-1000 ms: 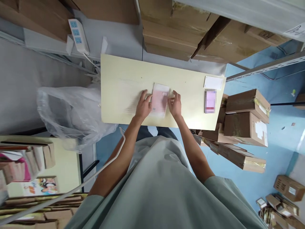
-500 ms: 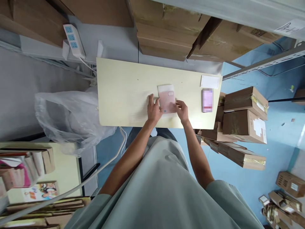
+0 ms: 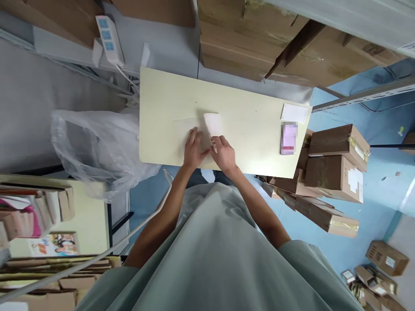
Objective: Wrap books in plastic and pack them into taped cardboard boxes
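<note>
On the cream table lies a thin booklet, now opened, its pale inner pages showing and its pink cover out of sight. One faint page lies flat to the left and nearly blends with the tabletop. My left hand rests on that side, fingers outstretched, thumb towards the fold. Closed on the lower part of the raised right side is my right hand, its fingers pinching the paper. How many sheets it grips is hidden.
At the table's right end are a white card and a phone-like pink item, blurred. Cardboard boxes are stacked right; others stand behind. A clear plastic bag hangs left, near a power strip and white cable.
The booklet lay closed, pink cover up, between both hands; now it is open with pale pages showing. My right hand has moved left onto it and closed on the paper.
</note>
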`<action>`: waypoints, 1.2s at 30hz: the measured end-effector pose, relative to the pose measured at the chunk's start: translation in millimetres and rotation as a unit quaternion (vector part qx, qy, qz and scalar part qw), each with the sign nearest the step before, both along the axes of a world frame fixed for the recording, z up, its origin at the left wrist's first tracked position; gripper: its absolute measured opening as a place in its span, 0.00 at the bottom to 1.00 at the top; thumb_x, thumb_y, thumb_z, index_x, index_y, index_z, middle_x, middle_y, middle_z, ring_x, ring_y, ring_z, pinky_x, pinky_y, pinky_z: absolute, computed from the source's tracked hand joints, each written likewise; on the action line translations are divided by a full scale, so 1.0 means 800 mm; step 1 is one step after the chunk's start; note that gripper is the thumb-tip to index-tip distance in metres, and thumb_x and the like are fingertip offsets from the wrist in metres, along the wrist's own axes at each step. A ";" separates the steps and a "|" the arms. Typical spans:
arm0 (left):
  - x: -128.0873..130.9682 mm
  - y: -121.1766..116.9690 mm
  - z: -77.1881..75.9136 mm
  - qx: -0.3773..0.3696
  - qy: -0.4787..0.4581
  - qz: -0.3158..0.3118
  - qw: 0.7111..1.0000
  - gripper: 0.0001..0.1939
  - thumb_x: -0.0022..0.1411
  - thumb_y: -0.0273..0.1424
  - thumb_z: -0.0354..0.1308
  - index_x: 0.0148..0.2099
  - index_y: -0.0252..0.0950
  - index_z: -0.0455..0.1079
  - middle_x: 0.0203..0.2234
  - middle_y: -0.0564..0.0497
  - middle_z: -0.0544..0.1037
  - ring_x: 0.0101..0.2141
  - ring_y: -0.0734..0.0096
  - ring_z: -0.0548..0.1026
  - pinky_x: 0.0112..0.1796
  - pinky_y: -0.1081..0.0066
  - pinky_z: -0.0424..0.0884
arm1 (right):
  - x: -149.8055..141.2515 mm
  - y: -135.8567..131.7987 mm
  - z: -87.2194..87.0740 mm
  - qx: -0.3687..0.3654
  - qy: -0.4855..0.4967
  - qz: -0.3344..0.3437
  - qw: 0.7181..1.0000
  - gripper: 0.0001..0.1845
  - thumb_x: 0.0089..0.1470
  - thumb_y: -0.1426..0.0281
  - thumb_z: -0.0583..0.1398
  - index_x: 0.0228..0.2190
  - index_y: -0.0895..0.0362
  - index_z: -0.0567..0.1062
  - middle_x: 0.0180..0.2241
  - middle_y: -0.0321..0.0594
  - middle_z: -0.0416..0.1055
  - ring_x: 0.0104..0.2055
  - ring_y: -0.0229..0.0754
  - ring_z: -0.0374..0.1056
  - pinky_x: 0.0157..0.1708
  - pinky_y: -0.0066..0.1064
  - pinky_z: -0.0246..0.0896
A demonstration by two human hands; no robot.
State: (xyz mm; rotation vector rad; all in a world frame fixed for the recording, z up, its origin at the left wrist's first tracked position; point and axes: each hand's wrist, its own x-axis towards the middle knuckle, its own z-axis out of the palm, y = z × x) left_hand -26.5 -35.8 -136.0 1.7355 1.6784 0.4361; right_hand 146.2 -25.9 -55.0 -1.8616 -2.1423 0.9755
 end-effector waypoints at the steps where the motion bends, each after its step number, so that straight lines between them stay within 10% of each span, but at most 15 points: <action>1: -0.014 -0.004 -0.003 0.006 -0.005 -0.007 1.000 0.44 0.67 0.38 0.71 0.78 0.34 0.56 0.80 0.33 0.54 0.80 0.41 0.48 0.77 0.44 0.54 | -0.010 0.001 -0.010 -0.008 -0.010 0.022 1.000 0.16 0.74 0.72 0.56 0.59 0.52 0.74 0.56 0.49 0.75 0.55 0.50 0.74 0.49 0.36 0.75; 10: -0.046 -0.006 -0.008 0.015 -0.026 -0.050 0.998 0.46 0.65 0.32 0.70 0.78 0.35 0.55 0.80 0.34 0.54 0.80 0.44 0.50 0.77 0.44 0.55 | -0.038 -0.001 -0.062 -0.020 -0.036 0.091 0.995 0.21 0.74 0.72 0.57 0.64 0.51 0.74 0.59 0.51 0.72 0.63 0.54 0.68 0.55 0.42 0.76; 16: -0.020 -0.008 -0.003 -0.003 0.008 -0.016 1.000 0.47 0.62 0.31 0.71 0.78 0.33 0.55 0.81 0.32 0.50 0.80 0.37 0.45 0.77 0.38 0.52 | 0.038 -0.014 -0.073 0.030 0.012 -0.086 0.996 0.22 0.74 0.69 0.57 0.66 0.54 0.72 0.58 0.54 0.72 0.61 0.56 0.70 0.58 0.47 0.75; 22: 0.008 -0.001 0.006 -0.019 0.049 0.025 0.998 0.49 0.61 0.28 0.69 0.80 0.33 0.54 0.80 0.31 0.50 0.80 0.33 0.44 0.77 0.37 0.51 | 0.068 -0.026 -0.091 -0.031 0.106 -0.155 0.982 0.16 0.72 0.68 0.57 0.56 0.55 0.78 0.48 0.47 0.76 0.39 0.44 0.76 0.48 0.40 0.77; 36: 0.137 0.008 0.030 -0.021 0.052 -0.052 0.997 0.47 0.65 0.28 0.65 0.81 0.29 0.50 0.81 0.27 0.48 0.80 0.34 0.44 0.75 0.38 0.52 | 0.159 -0.034 -0.027 0.040 0.161 -0.244 0.956 0.12 0.66 0.61 0.61 0.46 0.53 0.77 0.45 0.46 0.78 0.43 0.46 0.77 0.44 0.41 0.79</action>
